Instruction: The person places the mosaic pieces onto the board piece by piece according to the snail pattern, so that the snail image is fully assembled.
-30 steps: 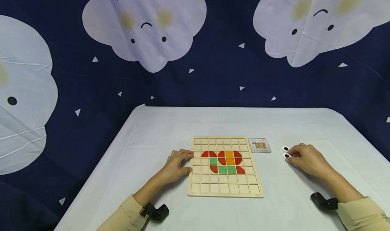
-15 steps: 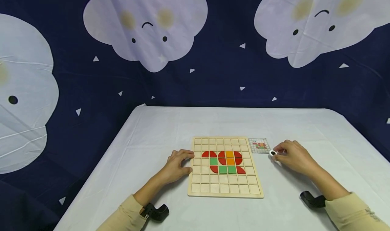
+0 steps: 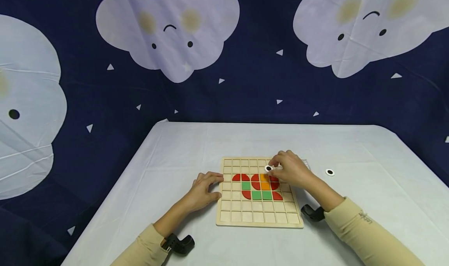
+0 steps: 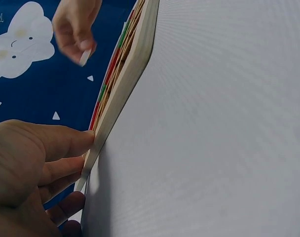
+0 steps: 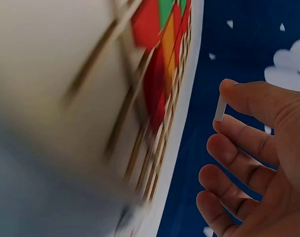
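Note:
My right hand [image 3: 292,169] pinches a round white eye tile with a black centre [image 3: 268,168] between thumb and forefinger, over the upper right of the wooden grid board [image 3: 257,217]. In the right wrist view that tile [image 5: 220,108] appears edge-on, held apart from the board. Fingers and thumb of my left hand [image 3: 200,192] rest against the board's left edge, as the left wrist view also shows. Red curved tiles [image 3: 246,194], green square tiles [image 3: 256,195] and orange tiles [image 3: 265,185] lie in the grid's middle; my right hand covers part of them.
A second eye tile [image 3: 329,172] lies on the white tablecloth [image 3: 361,153], right of the board. The small pattern card [image 3: 306,163] beside the board is mostly hidden behind my right hand. A dark blue cloth with clouds [image 3: 245,102] hangs behind the table.
My right hand has picked up one of the two eye tiles and carried it leftward, past the card and over the board. My left hand has stayed at the board's edge.

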